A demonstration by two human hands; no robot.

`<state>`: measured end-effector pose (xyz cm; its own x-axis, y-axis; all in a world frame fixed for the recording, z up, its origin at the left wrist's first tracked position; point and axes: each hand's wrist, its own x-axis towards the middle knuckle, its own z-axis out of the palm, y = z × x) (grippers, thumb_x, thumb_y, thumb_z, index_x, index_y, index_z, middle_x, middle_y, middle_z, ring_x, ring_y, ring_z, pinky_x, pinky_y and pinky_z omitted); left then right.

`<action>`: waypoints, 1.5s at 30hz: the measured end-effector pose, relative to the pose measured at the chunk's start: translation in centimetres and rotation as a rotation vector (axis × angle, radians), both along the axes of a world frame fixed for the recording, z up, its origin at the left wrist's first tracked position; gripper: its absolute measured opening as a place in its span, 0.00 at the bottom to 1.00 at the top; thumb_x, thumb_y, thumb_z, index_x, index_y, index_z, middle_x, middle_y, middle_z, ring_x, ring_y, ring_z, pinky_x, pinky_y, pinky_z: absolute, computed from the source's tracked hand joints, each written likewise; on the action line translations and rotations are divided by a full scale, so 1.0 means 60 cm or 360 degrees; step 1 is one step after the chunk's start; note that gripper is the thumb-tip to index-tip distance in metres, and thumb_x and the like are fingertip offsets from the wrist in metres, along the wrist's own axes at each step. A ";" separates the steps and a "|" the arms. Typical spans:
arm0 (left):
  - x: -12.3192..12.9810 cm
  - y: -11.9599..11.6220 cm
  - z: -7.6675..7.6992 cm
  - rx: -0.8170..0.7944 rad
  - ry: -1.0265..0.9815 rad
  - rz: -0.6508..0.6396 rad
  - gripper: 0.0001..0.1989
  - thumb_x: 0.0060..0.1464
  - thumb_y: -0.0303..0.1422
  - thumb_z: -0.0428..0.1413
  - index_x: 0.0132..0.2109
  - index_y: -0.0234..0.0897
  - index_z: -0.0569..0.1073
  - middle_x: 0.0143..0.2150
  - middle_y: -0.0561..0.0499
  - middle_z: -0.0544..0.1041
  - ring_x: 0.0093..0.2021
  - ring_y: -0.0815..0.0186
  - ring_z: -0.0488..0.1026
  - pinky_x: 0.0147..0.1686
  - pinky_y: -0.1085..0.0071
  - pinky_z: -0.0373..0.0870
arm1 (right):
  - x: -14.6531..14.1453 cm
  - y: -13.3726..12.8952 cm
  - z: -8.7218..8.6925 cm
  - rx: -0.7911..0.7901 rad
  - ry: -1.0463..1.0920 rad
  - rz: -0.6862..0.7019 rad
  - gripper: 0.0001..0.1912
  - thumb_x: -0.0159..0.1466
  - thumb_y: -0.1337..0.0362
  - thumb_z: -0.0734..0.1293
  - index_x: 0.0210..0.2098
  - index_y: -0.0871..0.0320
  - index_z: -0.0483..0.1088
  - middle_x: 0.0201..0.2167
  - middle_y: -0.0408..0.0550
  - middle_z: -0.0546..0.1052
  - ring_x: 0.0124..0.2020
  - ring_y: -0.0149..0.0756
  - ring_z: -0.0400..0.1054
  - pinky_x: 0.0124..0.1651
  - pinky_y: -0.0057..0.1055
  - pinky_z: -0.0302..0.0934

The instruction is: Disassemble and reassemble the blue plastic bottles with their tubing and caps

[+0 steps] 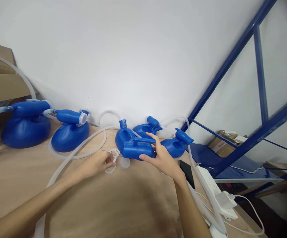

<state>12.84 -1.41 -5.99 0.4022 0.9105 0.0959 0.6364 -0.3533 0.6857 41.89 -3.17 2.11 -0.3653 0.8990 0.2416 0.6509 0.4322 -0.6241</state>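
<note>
Bottle (pixel 138 151) blue; ring (pixel 118 152) white; hose (pixel 71 154) milky white; tabletop (pixel 108 205) tan; rack (pixel 261 76) blue; phone (pixel 187 173) black.

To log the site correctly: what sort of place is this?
Likely a workshop or storeroom: several similar blue bottles, a white power strip and a blue metal rack suggest it.

The left forearm (pixel 41 197) and the right forearm (pixel 191 208) are showing bare as far as the view is reaching, both looking slender and smooth, broadening toward the elbow and tapering evenly into slim wrists (pixel 179 178). The left hand (pixel 102 161) and the right hand (pixel 164 158) are appearing uncovered too, the right one displaying a long, narrow thumb (pixel 146 159), a slim index finger (pixel 153 136) and a smooth back. Fingernails and fine creases are coming out too small and soft to tell
</note>
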 end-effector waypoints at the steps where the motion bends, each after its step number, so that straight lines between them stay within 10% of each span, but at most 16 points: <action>1: 0.002 0.002 -0.004 0.0056 -0.0022 0.0068 0.19 0.61 0.50 0.55 0.38 0.38 0.78 0.36 0.46 0.82 0.37 0.56 0.78 0.40 0.64 0.71 | -0.004 -0.001 -0.002 0.0043 0.0010 -0.0009 0.47 0.64 0.46 0.75 0.74 0.48 0.51 0.57 0.55 0.78 0.55 0.54 0.76 0.55 0.50 0.71; 6: 0.005 -0.021 0.045 -0.0054 -0.0780 0.0085 0.31 0.68 0.56 0.43 0.58 0.40 0.76 0.52 0.42 0.81 0.52 0.51 0.79 0.52 0.56 0.76 | -0.028 0.000 -0.020 0.0267 0.0063 0.0019 0.47 0.60 0.46 0.78 0.72 0.47 0.57 0.61 0.55 0.76 0.59 0.56 0.74 0.56 0.49 0.71; 9: 0.001 -0.043 0.081 -0.0105 -0.0890 -0.0023 0.32 0.65 0.56 0.54 0.69 0.46 0.66 0.61 0.42 0.75 0.55 0.52 0.79 0.49 0.57 0.80 | -0.041 0.003 -0.031 0.0429 0.0174 0.0105 0.41 0.59 0.47 0.80 0.66 0.49 0.66 0.62 0.54 0.75 0.63 0.54 0.70 0.63 0.48 0.67; 15: -0.018 -0.051 0.109 -0.0034 -0.0990 0.0175 0.31 0.62 0.55 0.59 0.62 0.41 0.71 0.51 0.45 0.81 0.46 0.52 0.83 0.47 0.55 0.84 | -0.044 0.006 -0.037 0.0288 0.0219 0.0178 0.44 0.58 0.50 0.81 0.69 0.50 0.65 0.62 0.55 0.76 0.58 0.50 0.74 0.56 0.44 0.72; 18: -0.027 -0.047 0.119 -0.0126 -0.1208 0.0384 0.30 0.60 0.56 0.61 0.59 0.41 0.73 0.51 0.48 0.82 0.46 0.53 0.84 0.52 0.54 0.83 | -0.037 0.007 -0.032 0.0266 0.0241 0.0111 0.29 0.63 0.52 0.77 0.61 0.51 0.74 0.55 0.52 0.81 0.53 0.47 0.77 0.52 0.41 0.72; 25: -0.024 -0.043 0.119 -0.0237 -0.1395 0.0393 0.27 0.58 0.54 0.64 0.56 0.42 0.77 0.56 0.49 0.82 0.49 0.54 0.84 0.51 0.58 0.85 | -0.044 0.011 -0.043 0.0477 0.0241 0.0130 0.16 0.67 0.58 0.74 0.53 0.52 0.80 0.50 0.50 0.84 0.51 0.47 0.79 0.56 0.41 0.71; 30: -0.026 -0.039 0.113 -0.0231 -0.1458 0.0374 0.25 0.59 0.52 0.65 0.56 0.44 0.79 0.56 0.49 0.83 0.51 0.53 0.84 0.53 0.59 0.84 | -0.053 0.009 -0.055 0.0535 0.0277 0.0138 0.30 0.68 0.62 0.71 0.68 0.52 0.70 0.42 0.47 0.85 0.42 0.42 0.79 0.52 0.40 0.73; 39: -0.033 -0.037 0.119 -0.0250 -0.1383 0.0221 0.30 0.57 0.52 0.65 0.61 0.41 0.76 0.57 0.45 0.83 0.56 0.48 0.81 0.56 0.55 0.82 | -0.027 0.023 -0.042 -0.0422 0.0808 0.0449 0.34 0.60 0.52 0.79 0.63 0.57 0.75 0.32 0.48 0.83 0.33 0.41 0.78 0.39 0.40 0.76; 45: -0.039 -0.042 0.119 -0.0040 -0.1168 0.0282 0.31 0.53 0.53 0.67 0.59 0.45 0.73 0.58 0.46 0.81 0.54 0.48 0.81 0.47 0.60 0.83 | -0.038 0.020 -0.037 -0.0128 0.0602 0.0251 0.20 0.67 0.54 0.72 0.54 0.57 0.77 0.41 0.49 0.83 0.41 0.40 0.78 0.48 0.40 0.73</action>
